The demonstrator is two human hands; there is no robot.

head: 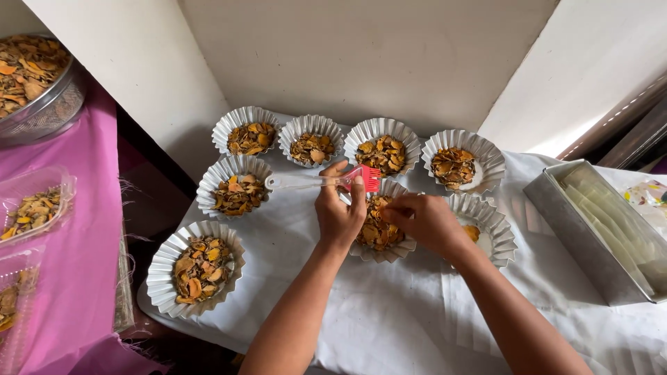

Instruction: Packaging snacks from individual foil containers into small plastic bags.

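Note:
My left hand (pixel 338 212) holds a small brush with a clear handle and red bristles (pixel 367 176), lying level over the table. My right hand (pixel 425 221) has its fingertips in a fluted foil cup (pixel 389 251) filled with dried orange and brown slices, touching the slices. Several more fluted foil cups of the same slices stand around it: four in a back row (pixel 383 148), one at the middle left (pixel 235 189), a larger one at the front left (pixel 197 269). Another cup (pixel 492 226) sits partly behind my right wrist, holding a few slices.
A white cloth (pixel 389 312) covers the table. A rectangular metal tin (pixel 597 232) stands at the right. On a pink cloth (pixel 76 278) at the left are a metal strainer (pixel 38 83) heaped with slices and clear plastic boxes (pixel 35 205) holding some.

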